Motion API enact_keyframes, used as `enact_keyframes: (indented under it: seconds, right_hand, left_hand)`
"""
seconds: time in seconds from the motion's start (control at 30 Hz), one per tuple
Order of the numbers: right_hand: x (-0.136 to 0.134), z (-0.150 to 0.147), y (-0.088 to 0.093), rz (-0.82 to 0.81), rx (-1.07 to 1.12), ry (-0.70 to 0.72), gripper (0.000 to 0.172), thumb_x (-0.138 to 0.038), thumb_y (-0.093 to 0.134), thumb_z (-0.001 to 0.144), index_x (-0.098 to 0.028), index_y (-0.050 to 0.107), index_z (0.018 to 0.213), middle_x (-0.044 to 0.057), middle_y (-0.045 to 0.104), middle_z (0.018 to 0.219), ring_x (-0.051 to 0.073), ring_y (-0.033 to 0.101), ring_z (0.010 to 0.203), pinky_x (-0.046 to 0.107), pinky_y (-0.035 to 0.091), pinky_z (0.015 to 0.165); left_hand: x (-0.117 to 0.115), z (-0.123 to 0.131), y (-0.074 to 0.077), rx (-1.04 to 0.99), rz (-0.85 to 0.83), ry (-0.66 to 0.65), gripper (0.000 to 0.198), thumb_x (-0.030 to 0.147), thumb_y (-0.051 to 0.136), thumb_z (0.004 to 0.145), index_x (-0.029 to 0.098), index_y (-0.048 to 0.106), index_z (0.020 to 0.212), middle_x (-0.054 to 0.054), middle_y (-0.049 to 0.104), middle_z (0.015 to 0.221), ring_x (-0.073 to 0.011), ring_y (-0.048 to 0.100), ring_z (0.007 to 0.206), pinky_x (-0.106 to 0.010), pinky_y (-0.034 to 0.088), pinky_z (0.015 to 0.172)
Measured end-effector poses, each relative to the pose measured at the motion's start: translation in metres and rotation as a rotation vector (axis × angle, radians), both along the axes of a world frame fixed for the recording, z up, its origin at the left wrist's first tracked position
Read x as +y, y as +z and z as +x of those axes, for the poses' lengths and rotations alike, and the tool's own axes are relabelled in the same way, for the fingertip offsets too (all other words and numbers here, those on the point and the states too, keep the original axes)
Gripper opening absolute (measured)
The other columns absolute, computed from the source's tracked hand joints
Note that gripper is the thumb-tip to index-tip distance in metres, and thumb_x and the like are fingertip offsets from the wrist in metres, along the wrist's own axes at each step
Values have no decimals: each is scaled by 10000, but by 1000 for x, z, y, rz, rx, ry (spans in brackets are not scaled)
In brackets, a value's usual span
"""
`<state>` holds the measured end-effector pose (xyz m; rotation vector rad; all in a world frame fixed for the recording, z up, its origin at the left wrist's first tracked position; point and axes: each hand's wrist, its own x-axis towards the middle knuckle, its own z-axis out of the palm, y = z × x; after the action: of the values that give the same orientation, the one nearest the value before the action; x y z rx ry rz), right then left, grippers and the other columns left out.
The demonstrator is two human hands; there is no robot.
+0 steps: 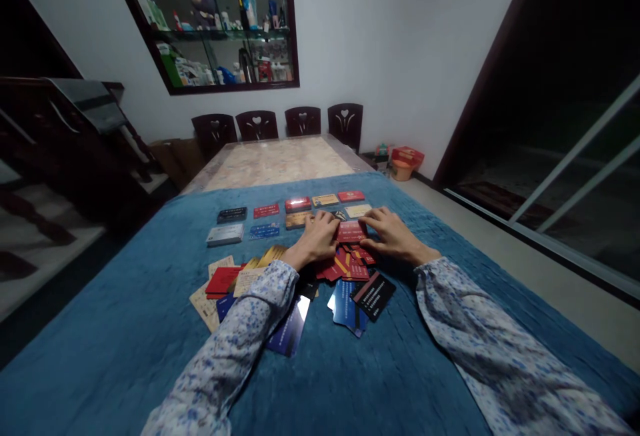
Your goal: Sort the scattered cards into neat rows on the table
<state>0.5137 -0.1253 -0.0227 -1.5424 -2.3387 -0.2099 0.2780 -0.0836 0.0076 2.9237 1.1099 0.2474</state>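
Observation:
Between my two hands lies a small stack of red cards [352, 231]. The fingers of my left hand [317, 239] press on its left edge, while my right hand [393, 235] grips the right edge with thumb and fingers. Just below them is a loose pile of red cards [353, 264]. Nearer to me are blue cards [345, 309] and a black card [375, 295]. Left of my left wrist spreads a mixed heap with red cards [223, 283], gold cards [273, 256] and cream cards [204, 306]. My left forearm covers part of that heap.
Beyond my hands, sorted stacks stand in two rows, among them black cards [233, 214], silver cards [225, 235] and red cards [298, 204]. A blue cloth [150, 329] covers the near table. Several chairs [256, 125] line the far end.

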Motion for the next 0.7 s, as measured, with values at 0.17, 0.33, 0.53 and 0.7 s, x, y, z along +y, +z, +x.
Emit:
enact_keyframes:
  seconds: [0.17,0.33,0.53,0.7]
  right_hand:
    - [3,-3,5,-28,-2,18,434,-469,643,900,-221,668,1255,151,637,1215,300,513,1069,401,438,816]
    - [9,-5,11,-61,-29,51,449,-504,635,897,-221,677,1243,151,639,1195,293,514,1057,390,436,807]
    - [20,-16,16,-95,-80,88,394,-462,677,870,-230,697,1188,137,636,1207,294,523,1085,391,437,837]
    - [31,-39,22,-90,-122,61,404,-404,758,810,-203,711,1157,135,645,1160,296,523,1075,396,441,858]
  left_hand:
    - [1,-3,4,42,-9,3,347,216,581,851,165,604,1194,-155,585,1315,-325,436,1294,-551,384,1052]
    - [3,-8,6,64,-1,2,364,201,580,832,163,600,1193,-157,584,1297,-324,451,1264,-541,383,1054]
    - [5,-20,11,87,24,14,335,190,608,797,176,621,1132,-157,590,1267,-347,466,1238,-547,395,1012]
    - [7,-35,18,111,16,41,380,172,635,778,188,611,1157,-152,587,1273,-353,460,1251,-555,380,1025]
